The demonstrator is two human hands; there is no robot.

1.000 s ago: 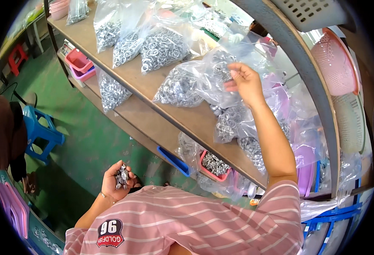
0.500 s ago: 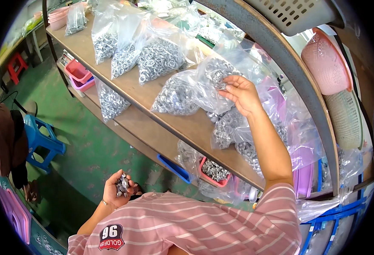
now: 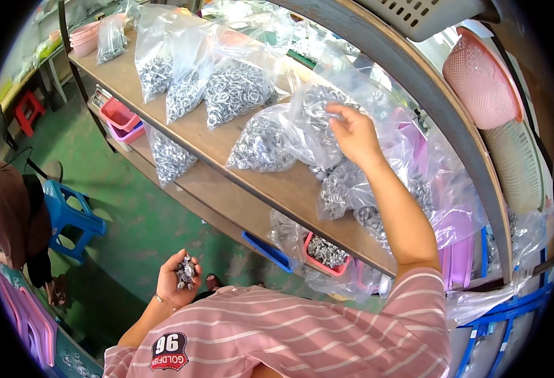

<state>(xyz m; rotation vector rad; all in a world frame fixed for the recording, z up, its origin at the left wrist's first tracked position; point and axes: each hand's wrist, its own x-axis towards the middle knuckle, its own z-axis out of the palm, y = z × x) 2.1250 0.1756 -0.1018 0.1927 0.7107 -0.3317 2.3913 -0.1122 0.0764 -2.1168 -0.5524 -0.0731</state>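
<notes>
My left hand is closed around a clump of small silver metal pieces, held low near my body, palm up. My right hand reaches over the shelf with thumb and forefinger apart, and I see nothing between them. Just behind its fingertips stands an open clear plastic bag of silver metal rings. A second bag of rings leans beside it, to the left. Below my right wrist lies another ring-filled bag.
Several more ring bags stand farther left on the brown shelf. A curved metal upright and shelf edge rises at right, near a pink basket. On the lower level sits a red tray. A blue stool and another person are at left.
The metal pieces that my right fingers pinched over the bag are no longer in them, and the fingers have spread. My left hand still holds its clump.
</notes>
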